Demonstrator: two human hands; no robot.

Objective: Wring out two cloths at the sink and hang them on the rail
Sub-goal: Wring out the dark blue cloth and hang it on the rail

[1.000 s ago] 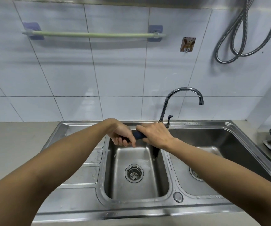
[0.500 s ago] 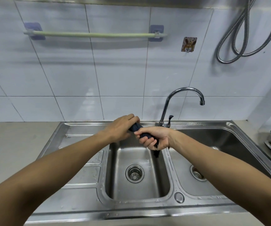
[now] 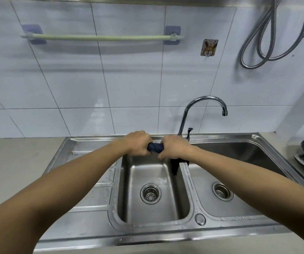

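Head view shows your left hand (image 3: 138, 143) and right hand (image 3: 174, 146) re-clenched, palms down, on the dark cloth (image 3: 155, 147) above the sink (image 3: 153, 189), another twist begun.

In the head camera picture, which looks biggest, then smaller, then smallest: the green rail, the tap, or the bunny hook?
1. green rail, the longest thing on the wall
2. tap
3. bunny hook, clearly the smallest

The tap stands nearer the camera, so it may look bigger than it is.

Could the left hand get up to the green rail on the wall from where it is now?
Probably yes. Nothing stands between the left hand and the rail, which is bare, but that hand is clamped on the twisted dark cloth with the right hand.
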